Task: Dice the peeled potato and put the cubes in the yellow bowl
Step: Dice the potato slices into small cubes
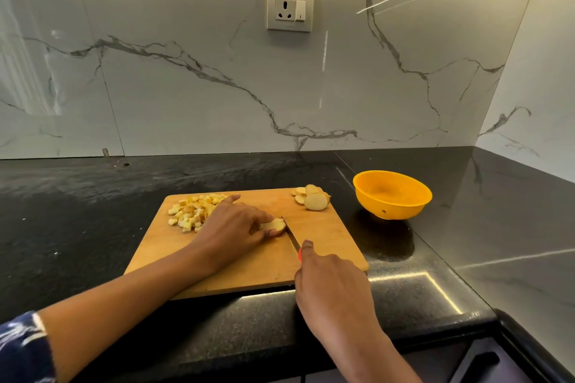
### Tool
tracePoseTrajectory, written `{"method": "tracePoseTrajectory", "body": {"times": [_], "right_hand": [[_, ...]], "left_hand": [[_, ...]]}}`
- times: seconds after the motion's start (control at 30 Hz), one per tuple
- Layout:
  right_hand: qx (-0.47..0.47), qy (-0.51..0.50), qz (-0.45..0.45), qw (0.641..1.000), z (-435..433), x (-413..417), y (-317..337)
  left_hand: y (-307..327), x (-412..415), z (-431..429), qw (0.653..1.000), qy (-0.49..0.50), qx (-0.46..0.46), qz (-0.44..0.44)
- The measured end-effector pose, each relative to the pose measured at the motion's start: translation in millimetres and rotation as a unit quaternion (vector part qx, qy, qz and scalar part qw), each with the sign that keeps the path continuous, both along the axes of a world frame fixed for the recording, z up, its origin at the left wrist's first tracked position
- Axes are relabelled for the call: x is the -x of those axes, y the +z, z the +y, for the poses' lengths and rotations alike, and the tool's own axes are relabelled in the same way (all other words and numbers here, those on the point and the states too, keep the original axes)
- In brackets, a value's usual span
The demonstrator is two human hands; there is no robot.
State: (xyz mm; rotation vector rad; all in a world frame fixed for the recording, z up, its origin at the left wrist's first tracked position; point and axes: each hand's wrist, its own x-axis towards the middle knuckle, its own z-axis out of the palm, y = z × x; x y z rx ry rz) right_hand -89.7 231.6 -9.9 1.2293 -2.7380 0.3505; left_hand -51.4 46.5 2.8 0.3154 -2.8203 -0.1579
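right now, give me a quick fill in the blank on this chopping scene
1. The left hand holds a potato piece down on the ____.
2. The right hand grips the ____.
3. The cubes are all piled on the wood, so the bowl is ____.
4. The slices lie nearer the bowl than the ____ do.

Missing: board; knife; empty; cubes.

Black speckled stone table (pixel 93 227) here, with a wooden cutting board (pixel 326 236) sitting on it and a yellow bowl (pixel 392 196) just beside the board's right edge.
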Motion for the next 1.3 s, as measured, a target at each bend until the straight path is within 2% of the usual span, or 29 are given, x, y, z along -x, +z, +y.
{"method": "tracePoseTrajectory", "body": {"times": [0.23, 0.37, 0.5, 0.67, 0.9, 1.1, 1.3], "right_hand": [[0.009, 0.034, 0.004, 0.999, -10.1, -14.2, -2.2], [0.009, 0.014, -0.003, 1.0, -10.5, -8.0, -0.4], [-0.001, 0.018, 0.0, 1.0, -10.7, -11.5, -3.2], [0.028, 0.012, 0.004, 1.0, -9.0, -3.7, 0.6], [0.031, 0.009, 0.016, 0.999, -6.5, 0.3, 5.2], [0.018, 0.027, 0.007, 0.999, -6.8, -2.7, 2.7], [0.02, 0.025, 0.009, 0.999, -8.3, -1.3, 0.5]], "left_hand": [[-1.7, -16.3, -9.6, 1.0, 0.006, 0.001, 0.02], [-4.8, -25.5, -12.4, 1.0, 0.019, 0.01, 0.021], [-4.3, -24.9, -13.1, 0.998, 0.049, -0.017, 0.021], [-4.8, -24.7, -10.9, 0.998, 0.016, -0.038, 0.048], [-4.1, -27.1, -9.8, 0.996, 0.026, -0.065, 0.062], [-2.1, -23.0, -5.5, 0.997, 0.042, -0.049, 0.041], [2.6, -26.6, -3.5, 0.994, 0.044, -0.084, 0.056]]}}
